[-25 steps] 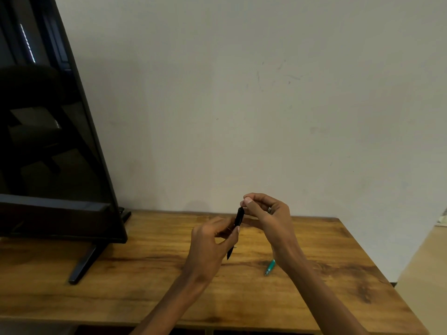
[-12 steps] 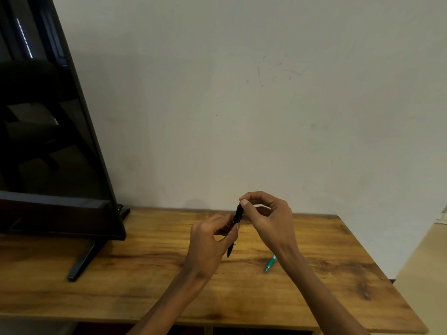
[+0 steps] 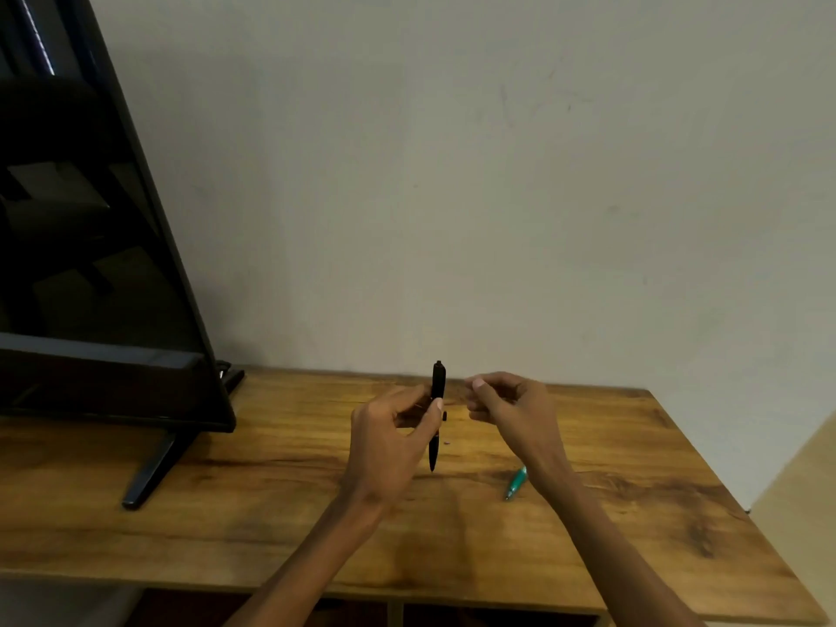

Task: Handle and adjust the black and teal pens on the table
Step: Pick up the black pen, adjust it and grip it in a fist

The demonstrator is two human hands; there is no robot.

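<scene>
Head view: one camera covers the whole scene, looking forward and down across a wooden worktop set against a plain wall.

The left hand grips the black pen at mid-barrel, with the thumb on the near side and the fingers curled behind it. The pen stands close to upright above the worktop, tip down and push-button end up. This mid-barrel hold leaves both ends exposed, so either end appears accessible to the other hand without a change of grip.

The right hand is just beside the pen but apart from it. Its fingers are curled, with the thumb drawn toward the forefinger. Nothing is visible between them; a very small part could be hidden there, but none can be made out. Judged from its position, level with the upper barrel, the hand is placed to work on the pen's top end.

The teal pen lies flat on the worktop, tip toward the camera, partly hidden under the right forearm. Neither hand touches it, so its part of the task appears to be outstanding.

A flat-screen television stands on its foot at the left of the worktop, well apart from both pens.
</scene>
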